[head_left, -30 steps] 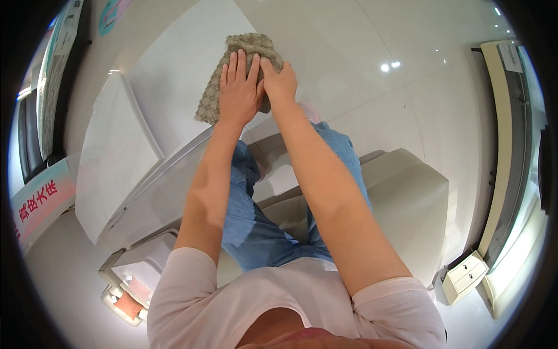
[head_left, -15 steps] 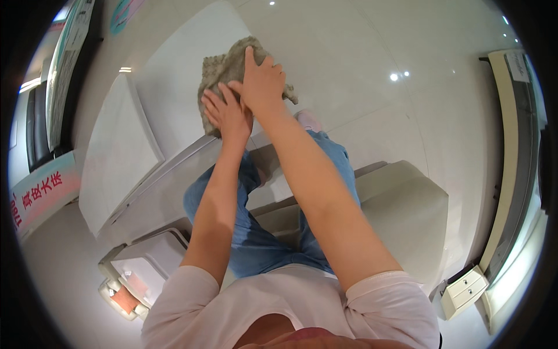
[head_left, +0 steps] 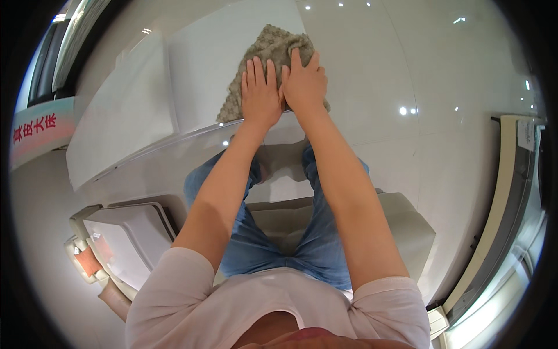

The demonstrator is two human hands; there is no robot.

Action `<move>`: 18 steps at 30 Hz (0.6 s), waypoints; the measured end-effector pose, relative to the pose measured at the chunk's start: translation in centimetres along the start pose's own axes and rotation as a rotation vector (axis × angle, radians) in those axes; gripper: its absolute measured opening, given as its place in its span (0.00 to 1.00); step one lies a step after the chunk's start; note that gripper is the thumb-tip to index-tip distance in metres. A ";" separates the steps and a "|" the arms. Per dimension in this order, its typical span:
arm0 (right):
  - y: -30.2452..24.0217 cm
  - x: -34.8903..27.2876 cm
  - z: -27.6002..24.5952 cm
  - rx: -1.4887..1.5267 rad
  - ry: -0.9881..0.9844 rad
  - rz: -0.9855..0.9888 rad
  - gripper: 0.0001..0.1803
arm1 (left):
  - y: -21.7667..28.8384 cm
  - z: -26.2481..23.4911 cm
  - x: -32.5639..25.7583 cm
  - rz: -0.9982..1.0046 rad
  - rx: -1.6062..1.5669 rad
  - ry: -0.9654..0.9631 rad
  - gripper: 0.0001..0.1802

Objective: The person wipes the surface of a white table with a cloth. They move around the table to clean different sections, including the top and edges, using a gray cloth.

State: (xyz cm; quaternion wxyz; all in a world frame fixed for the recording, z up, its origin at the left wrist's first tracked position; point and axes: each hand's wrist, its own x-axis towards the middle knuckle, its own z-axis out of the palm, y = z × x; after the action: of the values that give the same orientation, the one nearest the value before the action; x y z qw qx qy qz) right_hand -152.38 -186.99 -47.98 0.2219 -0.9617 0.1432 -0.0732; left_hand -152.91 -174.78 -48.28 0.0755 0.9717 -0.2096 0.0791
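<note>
Far out to the left of both hands, a wall panel with a pink band and red lettering curves along the rim of the view. Nearer, still left of the hands, a glossy white flat counter slopes across, its front edge running just under the wrists. Below that edge, down to the left of the forearms, lies a white rectangular tray-like lid with a grey rim.

The left hand lies flat with fingers spread and straight, its grip released, palm pressing down on a beige-grey knobbly woven cloth. The cloth sits bunched on the counter, showing beyond the fingertips and to the left of this hand. Touching it on the right, the right hand also rests open on the same cloth, thumb beside the left hand, nothing clenched. Beneath the arms are blue denim jeans and a cream padded seat.
</note>
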 end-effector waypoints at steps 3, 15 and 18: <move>-0.4 -1.9 -0.8 -0.124 0.069 -0.047 0.33 | 0.8 -1.0 -2.7 -0.091 -0.022 -0.044 0.37; 0.8 3.9 -0.9 0.271 -0.225 0.194 0.43 | 0.8 0.7 3.5 -0.048 0.045 0.018 0.35; 1.8 8.6 0.0 0.568 -0.358 0.282 0.41 | 0.1 1.7 8.1 0.004 0.077 0.086 0.35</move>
State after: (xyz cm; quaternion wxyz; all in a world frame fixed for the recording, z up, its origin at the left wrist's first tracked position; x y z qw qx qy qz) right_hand -144.65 -191.21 -48.14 0.5098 -0.8301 0.2071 0.0907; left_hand -145.50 -178.41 -48.41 0.0470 0.9691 -0.2050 0.1289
